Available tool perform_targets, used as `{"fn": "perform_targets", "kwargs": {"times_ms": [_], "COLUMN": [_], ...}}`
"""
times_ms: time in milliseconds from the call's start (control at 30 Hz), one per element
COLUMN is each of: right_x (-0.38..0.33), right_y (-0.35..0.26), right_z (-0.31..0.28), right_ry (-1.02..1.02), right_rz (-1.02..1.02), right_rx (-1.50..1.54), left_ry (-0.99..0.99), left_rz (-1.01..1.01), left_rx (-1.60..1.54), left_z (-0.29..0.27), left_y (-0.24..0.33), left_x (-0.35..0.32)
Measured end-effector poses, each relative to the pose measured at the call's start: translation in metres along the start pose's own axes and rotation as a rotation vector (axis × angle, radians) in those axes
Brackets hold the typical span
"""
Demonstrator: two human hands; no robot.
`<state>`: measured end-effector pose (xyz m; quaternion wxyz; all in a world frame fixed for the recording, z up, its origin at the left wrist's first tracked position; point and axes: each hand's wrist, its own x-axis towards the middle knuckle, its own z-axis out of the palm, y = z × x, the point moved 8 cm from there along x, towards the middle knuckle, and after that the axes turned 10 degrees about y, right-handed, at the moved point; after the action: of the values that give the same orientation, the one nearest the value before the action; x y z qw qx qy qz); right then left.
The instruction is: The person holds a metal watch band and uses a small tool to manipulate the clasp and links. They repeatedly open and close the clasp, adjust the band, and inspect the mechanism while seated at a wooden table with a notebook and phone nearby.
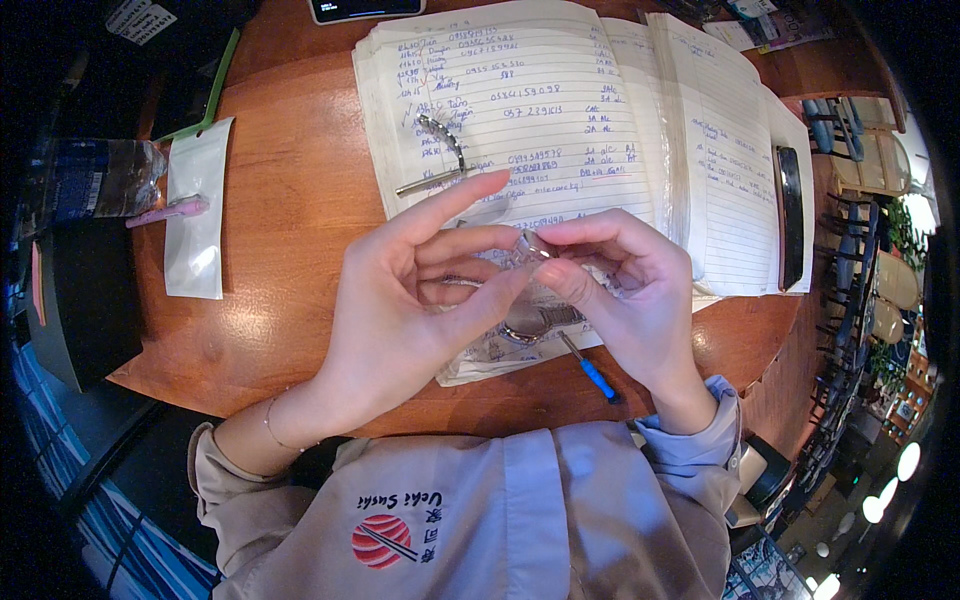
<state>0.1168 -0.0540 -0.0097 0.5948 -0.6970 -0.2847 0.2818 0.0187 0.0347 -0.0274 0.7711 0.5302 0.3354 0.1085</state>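
Between both sets of fingertips is a small shiny silver metal piece (530, 245), partly covered so that its exact kind is unclear. My left hand (400, 270) pinches it from the left with the thumb and a finger, while the index finger stretches up and away. From the right, the thumb and index finger of my right hand (635, 270) close on the same piece. Below the hands, what looks like a wristwatch (540, 322) lies on crumpled clear plastic and paper. To its right rests a small blue-handled screwdriver (597, 378). A metal link bracelet (445, 140) curves over the notebook beyond my left hand.
An open handwritten notebook (560, 60) spreads across the wooden table (270, 150). A slim metal tool (430, 184) lies on its left page, a dark bar-shaped object (791, 220) at its right edge. At left are a white pouch (195, 250), pink pen (170, 210) and water bottle (120, 175).
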Motion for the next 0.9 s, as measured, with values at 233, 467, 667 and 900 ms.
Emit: {"fn": "perform_targets", "kwargs": {"times_ms": [233,467,667,900], "right_x": [0.0,-0.001,-0.004,-0.009], "right_y": [0.0,0.003,0.002,-0.005], "right_z": [0.0,0.0,0.003,0.002], "right_ry": [0.011,0.031,0.092,0.158], "right_rz": [0.019,0.076,0.069,-0.053], "right_rx": [0.015,0.048,0.142,-0.007], "left_ry": [0.05,0.06,0.096,0.113], "left_rz": [0.017,0.063,0.095,0.205], "left_rx": [-0.032,-0.09,-0.142,-0.024], "left_z": [-0.001,0.001,0.001,0.0], "left_y": [0.001,0.002,0.002,0.009], "left_x": [-0.002,-0.004,-0.007,-0.012]}}
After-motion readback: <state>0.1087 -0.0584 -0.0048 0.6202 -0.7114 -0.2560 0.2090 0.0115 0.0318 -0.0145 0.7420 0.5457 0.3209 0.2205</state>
